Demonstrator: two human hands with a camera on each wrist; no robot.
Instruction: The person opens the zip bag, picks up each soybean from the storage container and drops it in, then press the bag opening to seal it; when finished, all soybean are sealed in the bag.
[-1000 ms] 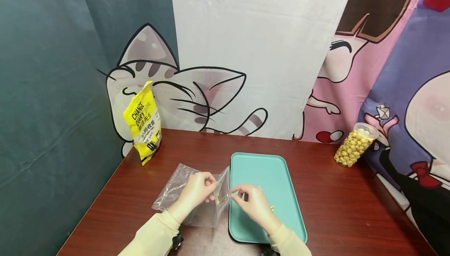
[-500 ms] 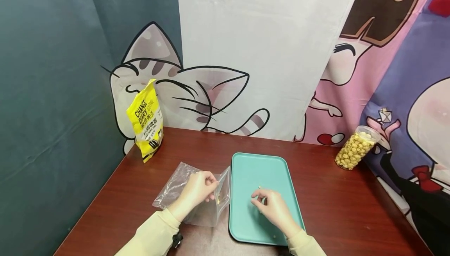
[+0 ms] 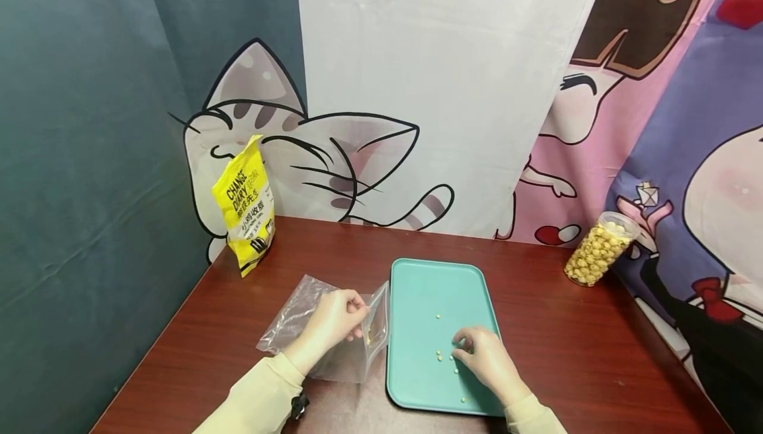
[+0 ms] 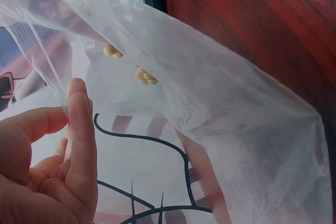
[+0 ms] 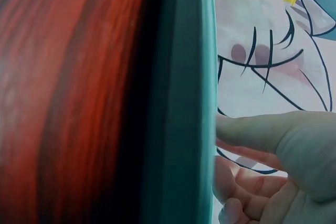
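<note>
The bag (image 3: pixel 340 369) near the left is thin, clear plastic film, glossy and crinkled; the pale grains (image 4: pixel 108 50) inside it look smooth and hard; the tray (image 3: pixel 423 295) to its right looks like smooth plastic with a satin, nearly matt face; the tabletop (image 3: pixel 536 354) is streaked like wood grain under a glossy finish; the packet (image 3: pixel 244 205) at far left is shiny, creased film; the jar (image 3: pixel 622 222) at far right looks like clear, smooth plastic; the backdrop (image 3: pixel 447 89) is matt, wrinkled cloth; the sleeve (image 3: pixel 256 397) at near left is soft, matt cloth.
</note>
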